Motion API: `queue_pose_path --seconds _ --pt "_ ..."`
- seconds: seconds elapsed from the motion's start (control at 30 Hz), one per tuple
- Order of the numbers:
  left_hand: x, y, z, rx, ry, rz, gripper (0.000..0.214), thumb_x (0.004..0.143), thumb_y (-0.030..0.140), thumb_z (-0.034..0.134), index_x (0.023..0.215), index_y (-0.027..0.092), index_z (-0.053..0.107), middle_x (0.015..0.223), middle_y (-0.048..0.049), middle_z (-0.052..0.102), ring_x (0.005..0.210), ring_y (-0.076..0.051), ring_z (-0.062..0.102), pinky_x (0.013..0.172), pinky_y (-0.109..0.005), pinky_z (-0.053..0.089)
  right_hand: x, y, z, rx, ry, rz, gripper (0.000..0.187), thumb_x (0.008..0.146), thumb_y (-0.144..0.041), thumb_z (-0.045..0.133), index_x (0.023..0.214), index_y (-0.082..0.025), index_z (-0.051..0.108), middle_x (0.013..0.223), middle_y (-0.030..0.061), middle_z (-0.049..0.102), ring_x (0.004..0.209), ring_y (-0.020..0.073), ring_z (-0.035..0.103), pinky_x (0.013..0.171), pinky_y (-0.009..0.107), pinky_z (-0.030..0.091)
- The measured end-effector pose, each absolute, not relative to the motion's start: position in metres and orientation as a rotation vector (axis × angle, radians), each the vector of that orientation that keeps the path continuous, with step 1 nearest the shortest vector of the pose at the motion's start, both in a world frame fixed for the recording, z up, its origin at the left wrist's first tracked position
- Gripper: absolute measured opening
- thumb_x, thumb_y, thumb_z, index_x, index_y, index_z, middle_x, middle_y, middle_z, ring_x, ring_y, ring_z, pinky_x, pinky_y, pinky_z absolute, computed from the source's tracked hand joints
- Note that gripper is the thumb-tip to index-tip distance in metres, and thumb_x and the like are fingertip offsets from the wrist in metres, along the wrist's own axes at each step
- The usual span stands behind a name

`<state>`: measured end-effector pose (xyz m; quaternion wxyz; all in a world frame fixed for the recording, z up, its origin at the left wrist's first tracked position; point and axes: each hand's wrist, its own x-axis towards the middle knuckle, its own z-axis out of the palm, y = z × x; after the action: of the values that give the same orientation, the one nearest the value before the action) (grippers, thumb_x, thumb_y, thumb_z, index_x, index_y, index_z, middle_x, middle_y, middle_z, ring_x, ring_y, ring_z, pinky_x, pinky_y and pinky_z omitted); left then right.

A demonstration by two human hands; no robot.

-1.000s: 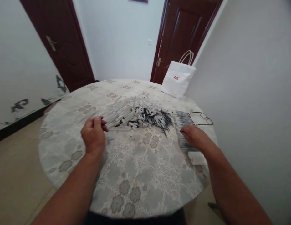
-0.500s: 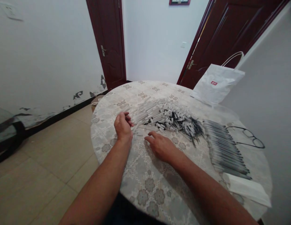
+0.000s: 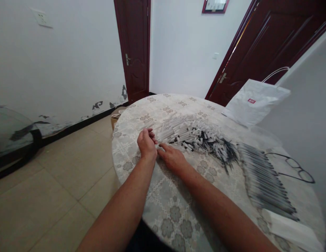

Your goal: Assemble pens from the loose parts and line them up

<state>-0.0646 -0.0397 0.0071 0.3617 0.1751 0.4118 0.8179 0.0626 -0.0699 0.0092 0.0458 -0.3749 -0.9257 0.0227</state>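
A heap of white pen barrels lies mid-table, mixed with short white pieces and thin black parts toward its right. My left hand rests at the heap's left end, palm turned right and fingers curled inward; what they enclose is hidden. Close beside it is my right hand, at the near edge of the heap, its fingers stretched leftward toward my left wrist and nothing seen in them. Farther right, a row of assembled-looking pens lies side by side.
Everything lies on a round table with a flowered cloth. Black-framed glasses sit beyond the pen row, and a folded white paper-like piece is nearer. A white bag stands at the back right, against the wall.
My right hand has moved left, closing the gap to my left hand. The left hand stays curled at the heap's end. The whole view has shifted, so things appear farther right.
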Motion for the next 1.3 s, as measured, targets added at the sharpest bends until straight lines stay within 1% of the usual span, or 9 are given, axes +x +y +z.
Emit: queue_pose_path --seconds 0.2,0.43,0.63,0.73,0.83,0.93,1.03,1.13,1.3 --pt "-0.065 -0.039 0.016 0.383 0.995 2.072 0.031 0.083 0.046 0.059 0.087 0.015 0.061 0.065 0.0034 0.050 0.045 -0.006 0.042 0.039 -0.018 0.033 0.097 -0.064 0.001 -1.244 -2.803 -0.067 0.025 0.098 -0.023 0.048 0.120 -0.026 0.062 0.125 0.0086 0.060 0.109 0.0202 0.058 0.088 0.027 0.045" --pt "-0.047 -0.038 0.032 0.469 0.907 1.830 0.026 0.079 0.041 0.064 0.085 0.015 0.062 0.063 0.0034 0.051 0.044 -0.006 0.041 0.040 -0.018 0.033 0.137 -0.057 -0.005 -1.409 -2.676 -0.032 0.032 0.098 -0.018 0.046 0.124 -0.025 0.063 0.136 0.0085 0.057 0.111 0.0189 0.059 0.092 0.026 0.046" --pt "-0.015 -0.032 0.040 0.702 0.869 1.550 0.029 0.078 0.042 0.067 0.083 0.015 0.063 0.064 0.0011 0.055 0.044 -0.007 0.045 0.040 -0.020 0.036 0.185 -0.056 0.000 -1.364 -2.148 0.126 0.032 0.100 -0.026 0.041 0.121 -0.018 0.063 0.122 0.0129 0.065 0.113 0.0212 0.062 0.099 0.033 0.046" --pt "0.001 -0.031 0.034 0.806 0.861 1.462 0.031 0.080 0.045 0.065 0.082 0.015 0.063 0.064 -0.0001 0.056 0.044 -0.008 0.047 0.040 -0.020 0.037 0.211 -0.061 0.005 -1.412 -1.748 0.348 0.031 0.099 -0.038 0.045 0.116 -0.017 0.061 0.113 0.0135 0.070 0.097 0.0225 0.067 0.087 0.037 0.053" --pt "0.017 -0.036 0.024 0.922 0.867 1.312 0.035 0.083 0.049 0.064 0.083 0.014 0.064 0.069 -0.0031 0.061 0.048 -0.009 0.052 0.042 -0.021 0.042 0.227 -0.064 0.004 -1.235 -1.310 0.726 0.031 0.091 -0.044 0.057 0.109 -0.019 0.059 0.111 0.0114 0.072 0.082 0.0195 0.070 0.069 0.033 0.057" --pt "0.030 -0.046 0.015 1.045 0.876 1.081 0.038 0.082 0.051 0.066 0.088 0.013 0.067 0.078 -0.0068 0.067 0.055 -0.011 0.058 0.047 -0.022 0.048 0.229 -0.065 -0.001 -1.016 -1.044 0.969 0.031 0.080 -0.040 0.073 0.100 -0.020 0.061 0.114 0.0095 0.072 0.083 0.0187 0.071 0.066 0.030 0.057" --pt "0.040 -0.058 0.009 1.070 0.804 0.934 0.039 0.083 0.051 0.068 0.092 0.013 0.069 0.090 -0.0088 0.068 0.062 -0.012 0.061 0.051 -0.023 0.052 0.223 -0.069 -0.006 -0.935 -1.009 1.086 0.029 0.077 -0.036 0.077 0.097 -0.020 0.065 0.112 0.0071 0.072 0.083 0.0182 0.071 0.068 0.030 0.057" --pt "0.047 -0.066 0.003 0.984 0.731 0.943 0.038 0.082 0.049 0.071 0.097 0.014 0.069 0.093 -0.0081 0.067 0.065 -0.011 0.061 0.053 -0.022 0.053 0.214 -0.075 -0.006 -1.055 -1.254 0.963 0.024 0.081 -0.034 0.074 0.101 -0.021 0.069 0.096 0.0030 0.072 0.079 0.0168 0.068 0.072 0.030 0.055" --pt "0.049 -0.068 -0.007 0.760 0.686 0.960 0.032 0.079 0.042 0.077 0.095 0.015 0.067 0.081 -0.0016 0.061 0.059 -0.009 0.056 0.048 -0.021 0.052 0.205 -0.082 0.000 -1.071 -1.675 0.505 0.014 0.089 -0.026 0.065 0.100 -0.023 0.072 0.098 0.0040 0.068 0.095 0.0182 0.063 0.086 0.032 0.050"
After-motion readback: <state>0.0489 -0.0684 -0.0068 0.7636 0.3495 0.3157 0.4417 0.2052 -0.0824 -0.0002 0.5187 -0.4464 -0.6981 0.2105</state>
